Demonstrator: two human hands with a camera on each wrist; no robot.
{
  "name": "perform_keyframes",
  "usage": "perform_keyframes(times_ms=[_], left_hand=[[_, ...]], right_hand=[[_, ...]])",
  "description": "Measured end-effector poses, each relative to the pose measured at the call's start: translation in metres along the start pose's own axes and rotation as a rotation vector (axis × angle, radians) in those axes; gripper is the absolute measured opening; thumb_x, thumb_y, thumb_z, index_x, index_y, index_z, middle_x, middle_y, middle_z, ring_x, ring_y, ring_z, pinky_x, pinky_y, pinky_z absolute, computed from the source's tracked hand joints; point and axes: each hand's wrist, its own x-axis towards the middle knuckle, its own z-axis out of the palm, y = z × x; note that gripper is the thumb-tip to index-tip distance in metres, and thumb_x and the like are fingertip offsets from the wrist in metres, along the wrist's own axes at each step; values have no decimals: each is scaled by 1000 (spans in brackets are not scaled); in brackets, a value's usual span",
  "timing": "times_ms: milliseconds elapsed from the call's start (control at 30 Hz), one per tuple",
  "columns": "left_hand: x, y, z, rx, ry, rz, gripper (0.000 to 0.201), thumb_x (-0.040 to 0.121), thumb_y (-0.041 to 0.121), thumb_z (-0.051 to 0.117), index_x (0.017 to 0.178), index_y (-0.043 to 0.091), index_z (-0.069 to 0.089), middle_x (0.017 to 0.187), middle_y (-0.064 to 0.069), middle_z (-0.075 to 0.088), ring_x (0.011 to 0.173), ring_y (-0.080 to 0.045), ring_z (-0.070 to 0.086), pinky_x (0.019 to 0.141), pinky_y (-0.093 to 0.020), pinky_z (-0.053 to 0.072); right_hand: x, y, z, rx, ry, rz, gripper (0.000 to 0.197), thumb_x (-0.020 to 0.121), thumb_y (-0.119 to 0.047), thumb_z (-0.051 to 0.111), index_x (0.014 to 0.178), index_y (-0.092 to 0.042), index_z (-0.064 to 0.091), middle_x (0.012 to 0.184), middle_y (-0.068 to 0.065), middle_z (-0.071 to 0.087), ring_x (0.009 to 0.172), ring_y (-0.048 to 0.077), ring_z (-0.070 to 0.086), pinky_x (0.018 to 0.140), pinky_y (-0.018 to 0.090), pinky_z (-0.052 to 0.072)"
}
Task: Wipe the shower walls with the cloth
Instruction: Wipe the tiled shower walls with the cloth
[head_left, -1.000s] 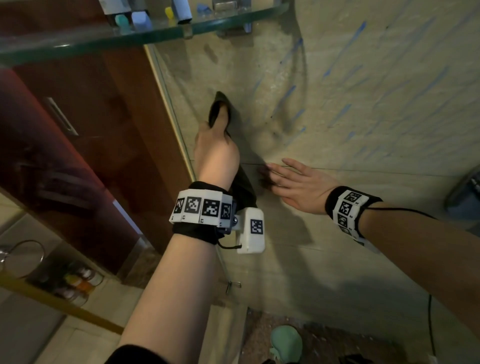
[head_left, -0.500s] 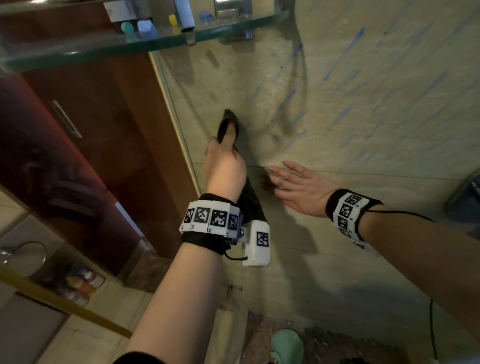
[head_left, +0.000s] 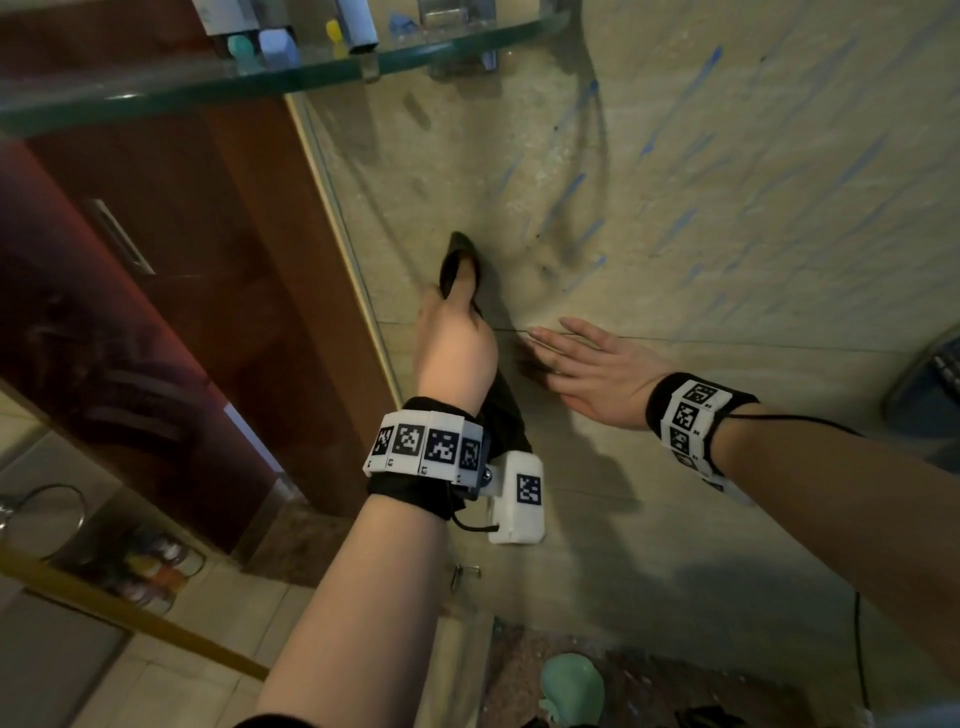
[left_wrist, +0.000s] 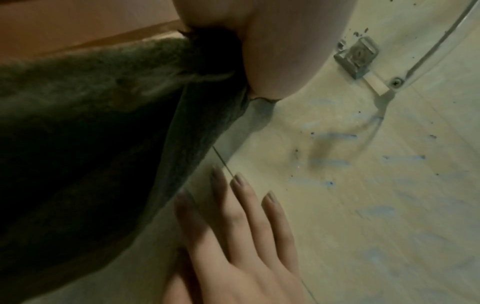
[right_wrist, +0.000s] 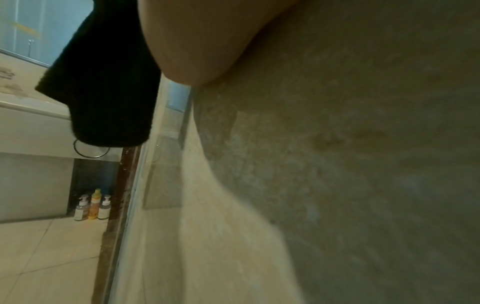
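Observation:
A dark cloth (head_left: 506, 415) lies against the beige shower wall (head_left: 727, 260), close to the glass door edge. My left hand (head_left: 457, 338) grips it, one digit stretched up along its top tip, the rest of the cloth hanging below my wrist. The left wrist view shows the cloth (left_wrist: 91, 123) bunched out of my palm. My right hand (head_left: 582, 364) lies flat on the wall just right of the cloth, fingers (left_wrist: 241, 216) straight. Blue streaks (head_left: 675, 223) mark the wall above and to the right. The right wrist view shows the cloth's (right_wrist: 103, 82) hanging end beside the wall (right_wrist: 337, 164).
A glass shelf (head_left: 311, 67) with toiletries juts out overhead. The glass door edge (head_left: 353, 270) and a brown wooden door (head_left: 182, 260) stand to the left. Bottles (right_wrist: 93, 205) stand on the floor outside. A green object (head_left: 571, 680) lies on the shower floor.
My left hand has slid the cloth a little down the wall and slightly right. My right hand has stayed flat on the wall.

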Motion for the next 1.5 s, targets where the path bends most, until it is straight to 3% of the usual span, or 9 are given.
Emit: perform_keyframes(times_ms=[300, 433, 567, 667, 767, 900, 1167, 1300, 1500], left_hand=[[-7, -5, -8, 53, -102, 42, 53, 98, 0, 36, 148, 16, 36, 129, -26, 45, 113, -39, 51, 94, -37, 41], [2, -8, -12, 38, -48, -63, 55, 99, 1, 33, 152, 12, 23, 122, -25, 46, 100, -38, 52, 76, -26, 36], [-6, 1, 0, 7, -92, 19, 54, 96, 7, 34, 150, 11, 31, 117, -29, 54, 103, -41, 57, 88, -44, 46], [-7, 1, 3, 84, -223, 84, 56, 98, 1, 38, 151, 17, 30, 131, -27, 50, 113, -39, 55, 95, -40, 44], [-4, 1, -4, 73, -200, 108, 54, 98, 2, 37, 150, 18, 32, 134, -27, 46, 119, -39, 51, 100, -40, 42], [2, 1, -9, 68, -90, 60, 54, 100, 4, 35, 152, 14, 27, 130, -27, 43, 115, -41, 47, 95, -37, 38], [-9, 5, 3, 179, -197, 175, 55, 96, 0, 37, 149, 13, 33, 119, -31, 46, 102, -45, 51, 88, -43, 39], [0, 0, -8, 110, -80, 46, 55, 99, 3, 36, 151, 15, 28, 129, -30, 41, 119, -43, 44, 98, -41, 37], [-13, -3, 7, 66, -142, -16, 56, 98, 5, 34, 152, 15, 24, 129, -31, 44, 112, -45, 50, 91, -45, 45]], right_hand=[[-1, 1, 0, -16, -27, 4, 39, 94, -26, 37, 128, -6, 43, 146, 14, 45, 138, 27, 38, 117, 44, 14], [-1, 1, 0, -42, -37, 4, 39, 91, -27, 48, 124, -8, 47, 148, 14, 41, 139, 27, 32, 118, 44, 14], [1, 0, -4, 1, -29, 7, 34, 90, -24, 40, 119, -5, 41, 139, 17, 51, 134, 30, 43, 114, 45, 21], [0, 1, -4, 31, -40, 10, 41, 88, -23, 35, 125, -4, 40, 129, 16, 60, 129, 31, 49, 114, 45, 16], [-1, 1, -2, 29, -39, 6, 42, 91, -24, 35, 127, -4, 39, 134, 16, 56, 133, 30, 44, 115, 45, 16], [-1, 1, 0, 7, -57, 9, 43, 92, -26, 36, 129, -5, 40, 139, 15, 51, 138, 29, 36, 118, 44, 12], [1, 2, 0, 32, -72, 8, 48, 88, -25, 37, 131, -7, 48, 133, 14, 58, 132, 29, 42, 116, 44, 14], [-1, 1, 1, -3, -50, 5, 41, 93, -25, 37, 129, -6, 46, 141, 15, 49, 137, 28, 39, 117, 45, 17], [-1, 2, -2, -28, -74, 2, 45, 93, -24, 33, 132, -2, 37, 146, 15, 43, 137, 28, 39, 113, 45, 24]])
